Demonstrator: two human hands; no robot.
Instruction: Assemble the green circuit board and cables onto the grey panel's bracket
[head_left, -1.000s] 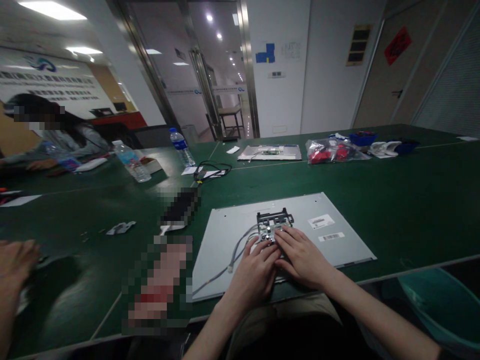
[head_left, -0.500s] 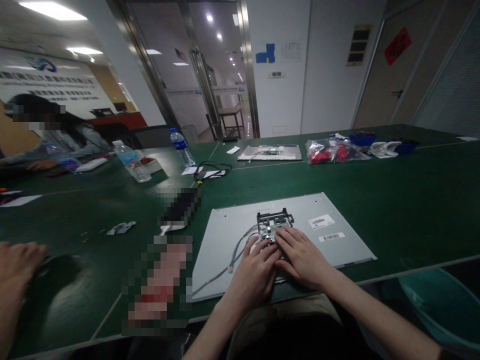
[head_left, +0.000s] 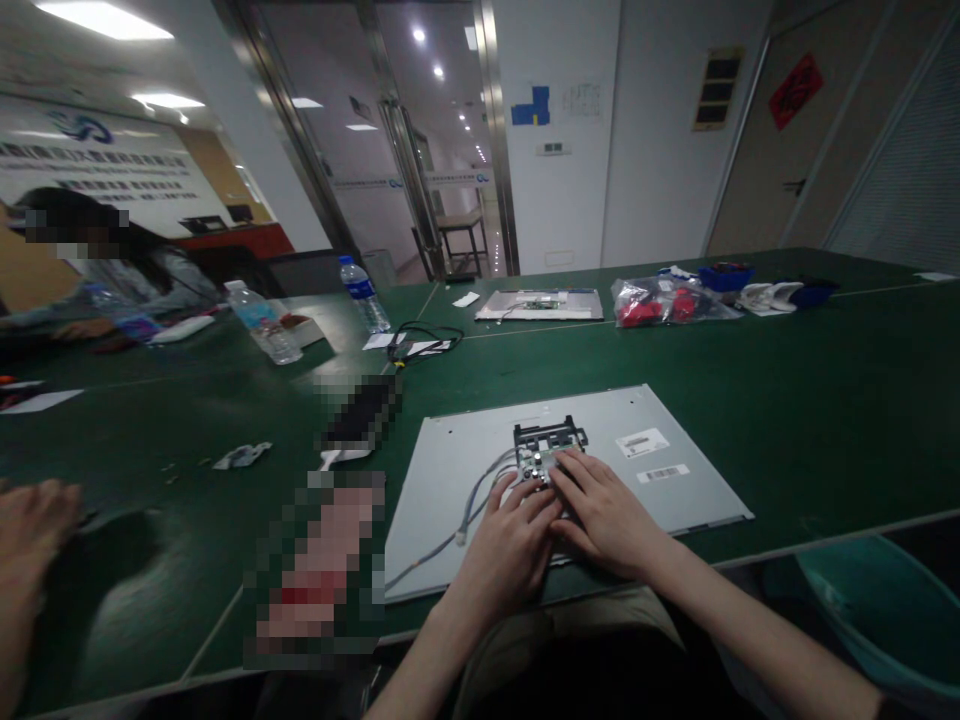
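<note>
A flat grey-white metal panel [head_left: 480, 440] lies in front of me, with two labels on its right part. On its middle sits a circuit board [head_left: 534, 464] in a black plastic frame [head_left: 551, 432]. My left hand [head_left: 517, 530] has its fingers curled on the near left edge of the board. My right hand [head_left: 600, 505] lies beside it, overlapping it slightly, its fingers on the board's right part. Both hands cover the near side of the board. Grey cables [head_left: 472, 500] run from the board's left side across the panel to its near left edge.
A blurred phone-like object [head_left: 364, 415] and a pinkish blurred object [head_left: 322, 560] lie to the left. Another person's hand [head_left: 37, 525] rests at the far left. Farther back are bottles [head_left: 365, 295], a similar panel [head_left: 540, 305], and bagged red items [head_left: 660, 303]. A green bin [head_left: 885, 610] stands below right.
My right fingers have shifted very slightly on the board. The other person's hand at the far left has moved a little to the left. The panel has stayed put.
</note>
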